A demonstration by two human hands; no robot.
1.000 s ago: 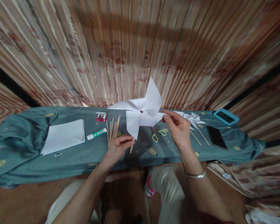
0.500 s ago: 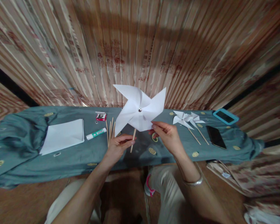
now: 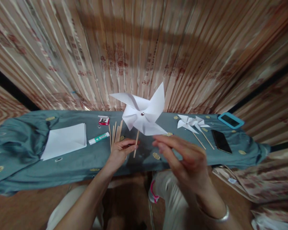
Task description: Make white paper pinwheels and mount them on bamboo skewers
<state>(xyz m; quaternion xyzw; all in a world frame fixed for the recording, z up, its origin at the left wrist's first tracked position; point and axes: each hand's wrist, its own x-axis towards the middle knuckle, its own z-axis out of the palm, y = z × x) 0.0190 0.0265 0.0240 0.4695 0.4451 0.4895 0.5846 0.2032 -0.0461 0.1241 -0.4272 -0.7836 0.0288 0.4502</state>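
Observation:
A white paper pinwheel [image 3: 142, 123] stands upright in front of me, a shiny pin at its centre and its wooden stick [image 3: 137, 139] below. The thumb and fingers of my left hand [image 3: 121, 150] pinch that stick partway down. My right hand [image 3: 182, 156], somewhat blurred, is to the lower right of the pinwheel and clear of its blades. Its index finger stretches out with the thumb a little apart, and I see nothing held there.
Loose wooden sticks [image 3: 114, 134], a glue stick [image 3: 99, 138], a small red box [image 3: 104, 121] and white paper [image 3: 64, 140] lie left on the cloth-covered table [image 3: 74, 172]. To the right are two smaller pinwheels [image 3: 187, 122], a black phone [image 3: 221, 141] and a blue-framed device [image 3: 231, 120].
My right hand has let go of a blade tip and drawn back toward me, lower and to the right. The pinwheel's blades have turned. My left hand stays on the stick.

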